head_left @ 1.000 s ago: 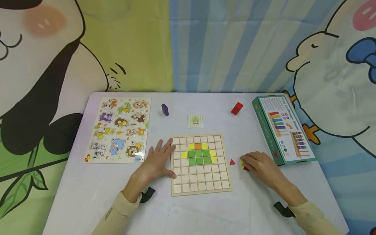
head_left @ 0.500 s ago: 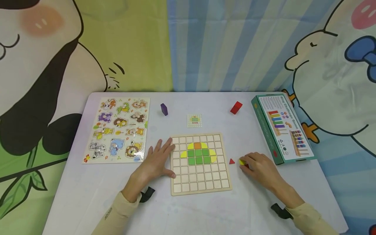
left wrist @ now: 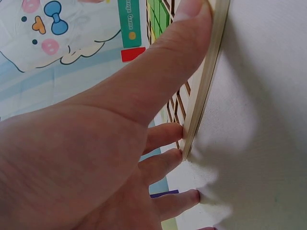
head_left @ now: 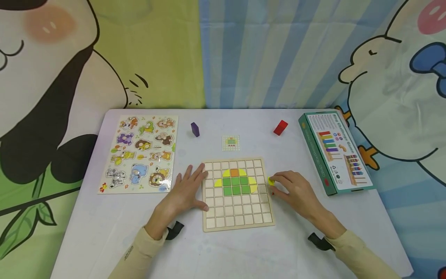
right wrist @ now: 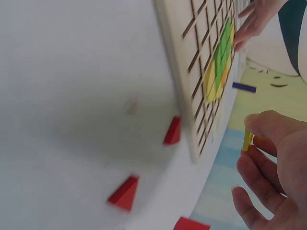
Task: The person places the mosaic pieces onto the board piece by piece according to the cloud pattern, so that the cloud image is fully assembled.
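A square wooden grid board [head_left: 219, 212] lies mid-table, with green, yellow and orange tiles [head_left: 236, 181] set in its upper cells. My left hand [head_left: 184, 192] has its fingers spread and touches the board's left edge, the thumb on the rim in the left wrist view. Just off the board's right edge, my right hand [head_left: 296, 192] pinches a small yellow tile [right wrist: 247, 139] between thumb and fingers, above the table. Two red triangle pieces [right wrist: 173, 131] rest on the table below it in the right wrist view; the hand mostly hides them in the head view.
Behind the board lies a small pattern card [head_left: 231, 143]. A purple block [head_left: 195, 130] and a red block [head_left: 280, 128] stand farther back. An animal puzzle board [head_left: 139, 155] is at left, a green game box [head_left: 336, 153] at right.
My right hand has taken up the yellow tile from the table beside the red pieces and moved left to the board's edge. The left hand stays in place.
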The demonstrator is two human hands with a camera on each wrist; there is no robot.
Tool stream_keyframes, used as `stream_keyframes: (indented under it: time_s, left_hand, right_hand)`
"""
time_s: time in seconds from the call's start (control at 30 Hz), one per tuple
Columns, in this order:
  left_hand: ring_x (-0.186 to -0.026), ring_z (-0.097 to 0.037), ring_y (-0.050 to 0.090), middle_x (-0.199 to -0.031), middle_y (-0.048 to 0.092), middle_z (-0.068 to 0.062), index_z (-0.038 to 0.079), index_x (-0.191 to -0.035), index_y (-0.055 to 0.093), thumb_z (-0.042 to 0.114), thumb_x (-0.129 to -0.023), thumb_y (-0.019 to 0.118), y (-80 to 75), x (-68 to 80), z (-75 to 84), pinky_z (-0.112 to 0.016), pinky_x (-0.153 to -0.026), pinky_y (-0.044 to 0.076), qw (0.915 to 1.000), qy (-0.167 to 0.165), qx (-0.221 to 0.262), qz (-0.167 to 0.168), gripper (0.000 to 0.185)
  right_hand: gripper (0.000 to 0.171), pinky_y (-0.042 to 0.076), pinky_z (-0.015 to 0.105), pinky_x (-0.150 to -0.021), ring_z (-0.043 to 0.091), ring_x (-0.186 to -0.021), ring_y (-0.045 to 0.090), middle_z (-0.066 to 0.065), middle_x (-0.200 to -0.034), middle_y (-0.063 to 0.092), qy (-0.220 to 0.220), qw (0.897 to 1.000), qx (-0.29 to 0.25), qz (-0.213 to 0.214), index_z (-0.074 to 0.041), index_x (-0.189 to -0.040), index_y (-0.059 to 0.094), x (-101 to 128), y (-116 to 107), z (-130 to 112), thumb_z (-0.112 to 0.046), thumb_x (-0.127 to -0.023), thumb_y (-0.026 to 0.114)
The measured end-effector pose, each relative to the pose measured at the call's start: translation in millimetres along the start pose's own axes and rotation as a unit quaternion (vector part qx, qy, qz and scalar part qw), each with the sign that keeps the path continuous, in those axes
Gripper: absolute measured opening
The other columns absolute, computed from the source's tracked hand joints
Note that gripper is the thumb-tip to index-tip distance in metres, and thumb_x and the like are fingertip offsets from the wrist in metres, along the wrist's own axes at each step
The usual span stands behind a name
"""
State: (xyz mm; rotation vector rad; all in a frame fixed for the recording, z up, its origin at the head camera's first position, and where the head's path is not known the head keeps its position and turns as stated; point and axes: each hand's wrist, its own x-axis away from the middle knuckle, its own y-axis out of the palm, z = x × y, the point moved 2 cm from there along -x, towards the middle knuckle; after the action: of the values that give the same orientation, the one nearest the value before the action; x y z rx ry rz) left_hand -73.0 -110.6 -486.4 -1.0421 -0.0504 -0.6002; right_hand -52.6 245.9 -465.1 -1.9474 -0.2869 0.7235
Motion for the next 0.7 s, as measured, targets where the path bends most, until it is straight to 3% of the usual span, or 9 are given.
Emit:
stream_keyframes:
  time_s: [0.5,0.7]
  left_hand:
    - [-0.157,-0.044,0.002,-0.172,0.008,-0.008,0.009,-0.159,0.032,0.039,-0.065,0.094,1.3,-1.4,-0.8,-0.073,-0.12,0.009,1.0,-0.001,-0.002,-0.003,0.117]
    - [-0.157,-0.043,0.002,-0.172,0.008,-0.008,0.009,-0.159,0.032,0.04,-0.065,0.094,0.5,-1.9,-1.1,-0.072,-0.12,0.009,1.0,-0.002,-0.002,-0.004,0.117]
  right_hand:
    - [0.026,0.055,0.031,-0.084,0.016,-0.097,0.069,-0.001,-0.102,0.074,-0.119,0.992,-0.024,-0.025,-0.013,-0.099,0.079,-52.1,47.9,-62.7,-0.019,-0.076,0.09]
    - [0.023,0.054,0.031,-0.087,0.015,-0.1,0.067,-0.002,-0.104,0.074,-0.138,0.989,-0.019,-0.051,-0.014,-0.102,0.079,-61.7,68.4,-79.5,-0.022,-0.082,0.086]
